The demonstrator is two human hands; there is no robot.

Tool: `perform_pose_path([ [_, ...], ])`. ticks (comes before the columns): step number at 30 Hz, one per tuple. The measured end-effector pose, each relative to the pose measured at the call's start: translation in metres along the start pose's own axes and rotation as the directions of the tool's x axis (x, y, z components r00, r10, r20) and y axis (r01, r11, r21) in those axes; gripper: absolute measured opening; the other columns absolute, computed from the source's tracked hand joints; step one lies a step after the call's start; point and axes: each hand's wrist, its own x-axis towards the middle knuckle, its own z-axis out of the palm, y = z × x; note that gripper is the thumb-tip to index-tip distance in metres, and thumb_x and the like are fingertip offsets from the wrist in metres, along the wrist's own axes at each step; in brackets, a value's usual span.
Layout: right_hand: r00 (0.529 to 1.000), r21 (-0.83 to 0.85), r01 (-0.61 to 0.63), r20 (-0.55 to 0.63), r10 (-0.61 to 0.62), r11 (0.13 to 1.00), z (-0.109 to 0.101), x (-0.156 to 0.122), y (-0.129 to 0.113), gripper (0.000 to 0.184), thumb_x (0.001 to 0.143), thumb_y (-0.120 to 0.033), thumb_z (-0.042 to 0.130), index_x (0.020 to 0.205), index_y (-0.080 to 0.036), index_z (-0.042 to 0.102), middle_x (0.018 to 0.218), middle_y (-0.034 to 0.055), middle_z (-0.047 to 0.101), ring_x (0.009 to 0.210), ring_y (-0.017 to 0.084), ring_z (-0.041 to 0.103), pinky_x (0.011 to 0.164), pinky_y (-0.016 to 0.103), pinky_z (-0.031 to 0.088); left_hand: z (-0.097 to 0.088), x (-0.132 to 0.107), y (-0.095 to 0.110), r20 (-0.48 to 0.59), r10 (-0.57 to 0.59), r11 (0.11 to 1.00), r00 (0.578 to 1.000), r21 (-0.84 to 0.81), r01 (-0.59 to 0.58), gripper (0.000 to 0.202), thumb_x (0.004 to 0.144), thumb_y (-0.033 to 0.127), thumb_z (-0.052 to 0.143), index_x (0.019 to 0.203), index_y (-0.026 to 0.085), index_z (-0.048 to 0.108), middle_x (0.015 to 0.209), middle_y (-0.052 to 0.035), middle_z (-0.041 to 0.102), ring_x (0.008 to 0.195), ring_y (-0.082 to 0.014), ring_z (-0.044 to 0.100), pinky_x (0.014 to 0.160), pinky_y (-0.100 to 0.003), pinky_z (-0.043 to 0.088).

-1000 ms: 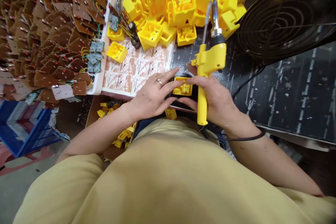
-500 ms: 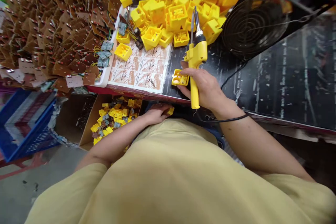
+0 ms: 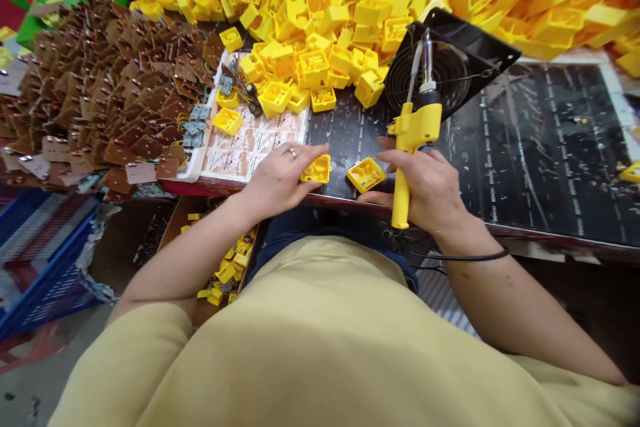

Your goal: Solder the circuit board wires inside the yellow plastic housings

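My left hand [image 3: 280, 180] grips a small open yellow plastic box [image 3: 318, 169] between thumb and fingers at the table's front edge. A second yellow plastic box [image 3: 367, 174], open side up with fittings inside, lies beside it on the black table surface, at the fingertips of my right hand [image 3: 430, 187]. I cannot tell whether those fingertips press on it. The right hand holds a yellow soldering gun [image 3: 415, 130] upright; its metal tip and a thin feed tube point away from me, in front of the fan.
A black fan [image 3: 480, 47] stands behind the gun. Yellow boxes [image 3: 320, 7] are heaped along the back. Brown circuit boards [image 3: 115, 87] are piled at left, beside a printed sheet [image 3: 240, 150]. Below the edge are a carton of yellow parts [image 3: 227, 273] and a blue crate [image 3: 45, 260].
My left hand has come up from beside my lap to the table edge with a yellow box. My right hand and the soldering gun now appear farther right; the view has shifted too.
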Motion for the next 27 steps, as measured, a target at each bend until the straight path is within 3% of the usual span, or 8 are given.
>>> perform_pose_path([
  [3,0.996,0.122,-0.002,0.09,-0.009,0.993,-0.007,0.002,0.0,0.059,0.085,-0.06,0.073,0.128,-0.024,0.055,0.13,0.0124,0.068,0.104,0.031,0.069,0.084,0.046,0.054,0.004,0.011,-0.023,0.151,0.016,0.999,0.988,-0.039,-0.011,0.063,0.095,0.031,0.061,0.151,0.009,0.044,0.148,-0.0209,0.057,0.138,-0.0326,0.054,0.115,-0.048,0.046],
  [6,0.98,0.251,0.002,0.193,-0.052,0.968,-0.009,0.005,0.0,0.05,0.089,-0.041,0.073,0.131,-0.024,0.051,0.138,0.0118,0.064,0.117,0.031,0.065,0.097,0.052,0.054,0.006,0.01,-0.027,0.195,-0.064,0.993,0.979,-0.086,0.082,0.084,0.091,0.051,0.066,0.157,0.009,0.036,0.161,-0.0234,0.041,0.149,-0.0356,0.041,0.122,-0.05,0.038],
  [9,0.967,0.294,-0.005,0.245,-0.071,0.956,-0.007,0.01,-0.001,0.051,0.089,-0.036,0.072,0.134,-0.025,0.049,0.141,0.0119,0.061,0.119,0.03,0.065,0.1,0.052,0.055,0.007,0.012,-0.016,0.223,-0.185,0.979,0.957,-0.048,0.2,0.087,0.087,0.06,0.066,0.155,0.01,0.041,0.157,-0.0224,0.046,0.145,-0.0375,0.045,0.121,-0.053,0.038],
  [12,0.959,0.312,-0.031,0.277,-0.06,0.95,-0.007,0.013,-0.004,0.056,0.09,-0.035,0.071,0.137,-0.025,0.045,0.144,0.0126,0.059,0.127,0.031,0.061,0.105,0.052,0.053,0.01,0.017,-0.007,0.208,-0.26,0.965,0.943,0.027,0.26,0.079,0.086,0.055,0.067,0.149,0.01,0.05,0.147,-0.021,0.056,0.136,-0.0386,0.053,0.115,-0.055,0.044],
  [17,0.95,0.282,-0.072,0.312,-0.02,0.957,-0.009,0.012,-0.007,0.049,0.094,-0.03,0.066,0.137,-0.024,0.045,0.14,0.0114,0.062,0.12,0.026,0.065,0.1,0.044,0.057,0.011,0.018,-0.015,0.255,-0.167,0.98,0.952,-0.064,0.189,0.052,0.092,0.032,0.064,0.138,0.009,0.06,0.135,-0.0172,0.066,0.126,-0.0309,0.062,0.108,-0.045,0.051],
  [20,0.955,0.234,-0.08,0.298,0.007,0.969,-0.004,0.01,-0.002,0.045,0.094,-0.036,0.068,0.134,-0.024,0.049,0.133,0.0109,0.066,0.109,0.026,0.067,0.092,0.043,0.058,0.019,0.023,-0.014,0.244,-0.135,0.981,0.96,-0.101,0.163,0.05,0.091,0.033,0.069,0.135,0.009,0.063,0.129,-0.0159,0.07,0.12,-0.0295,0.065,0.106,-0.042,0.053],
  [24,0.969,0.199,-0.039,0.248,-0.012,0.979,0.001,0.009,0.002,0.048,0.092,-0.046,0.069,0.132,-0.025,0.051,0.13,0.0121,0.066,0.113,0.03,0.066,0.09,0.044,0.057,0.029,0.026,-0.003,0.182,-0.071,0.991,0.981,-0.095,0.089,0.053,0.094,0.036,0.066,0.14,0.01,0.058,0.133,-0.017,0.067,0.122,-0.0279,0.065,0.104,-0.039,0.053],
  [27,0.979,0.177,0.001,0.198,-0.037,0.984,0.0,0.01,0.001,0.052,0.093,-0.045,0.069,0.134,-0.022,0.049,0.127,0.0161,0.067,0.11,0.032,0.068,0.086,0.045,0.057,0.019,0.02,-0.008,0.135,-0.076,0.997,0.988,0.023,0.074,0.06,0.095,0.046,0.064,0.143,0.012,0.056,0.14,-0.0187,0.063,0.125,-0.0307,0.063,0.103,-0.042,0.052],
])
